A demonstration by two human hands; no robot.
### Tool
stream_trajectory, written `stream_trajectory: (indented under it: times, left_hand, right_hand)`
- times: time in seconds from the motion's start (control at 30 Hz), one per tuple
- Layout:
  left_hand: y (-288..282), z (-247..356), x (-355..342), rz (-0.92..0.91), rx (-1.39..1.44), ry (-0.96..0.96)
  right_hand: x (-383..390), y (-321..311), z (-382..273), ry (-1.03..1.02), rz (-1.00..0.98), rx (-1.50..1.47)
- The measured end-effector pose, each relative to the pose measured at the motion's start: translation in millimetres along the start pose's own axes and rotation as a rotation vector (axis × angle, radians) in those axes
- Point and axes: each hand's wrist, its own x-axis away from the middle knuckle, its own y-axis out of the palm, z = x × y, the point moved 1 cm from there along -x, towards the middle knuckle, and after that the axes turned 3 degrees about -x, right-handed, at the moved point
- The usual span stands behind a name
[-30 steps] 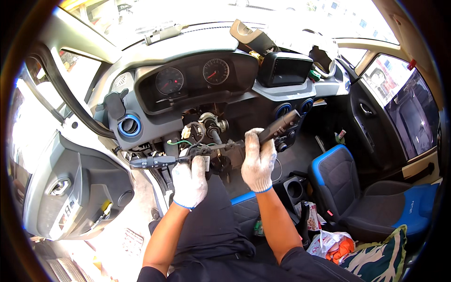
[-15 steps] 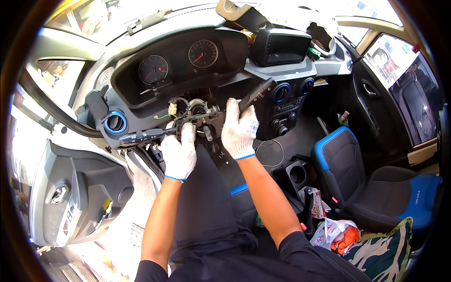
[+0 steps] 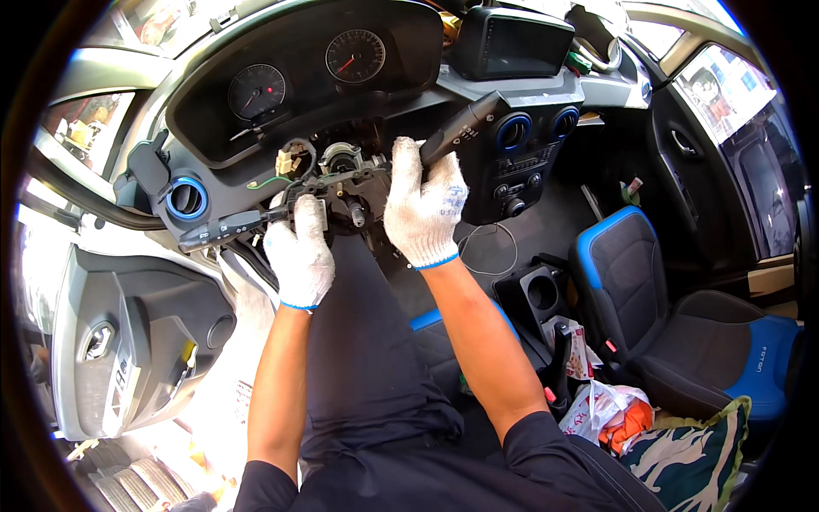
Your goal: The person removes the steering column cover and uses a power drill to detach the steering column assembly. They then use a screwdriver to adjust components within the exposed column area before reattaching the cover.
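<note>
A steering column combination switch (image 3: 328, 182) sits below the instrument cluster, with no steering wheel over it. Its left stalk (image 3: 223, 230) and right stalk (image 3: 465, 128) reach out to either side. In a white knit glove, my left hand (image 3: 300, 256) grips the switch's left end near the stalk's base. My right hand (image 3: 426, 205), gloved the same way, closes round its right end, with the right stalk rising beside the fingers. Between the hands the steering shaft (image 3: 356, 212) sticks out toward me. A pale connector (image 3: 286, 162) and a green wire hang at the upper left of the switch.
Beyond the column is the instrument cluster (image 3: 307, 77). A display screen (image 3: 516, 47) stands over the centre console (image 3: 512, 175). To the right are a cup holder (image 3: 540, 294), a passenger seat (image 3: 623, 282) and a plastic bag (image 3: 597, 410). At left the driver's door (image 3: 153, 333) stands open.
My view has shifted, so the dashboard appears higher and the column farther left. Both hands stay on the combination switch, with no clear change of grip.
</note>
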Motion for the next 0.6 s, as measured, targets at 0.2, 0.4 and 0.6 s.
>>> stream_trajectory:
  times: [0.2,0.4,0.6]
  left_hand:
    - [7,-14,-11,-0.009,-0.038,0.073]
    - [14,-18,-29,-0.098,-0.146,-0.045]
    - [19,-32,-27,-0.019,-0.063,0.003]
  right_hand:
    - [-8,7,11,-0.029,0.003,0.076]
    - [-21,17,21,-0.042,0.033,0.187]
    - [-23,18,19,-0.039,-0.040,0.091]
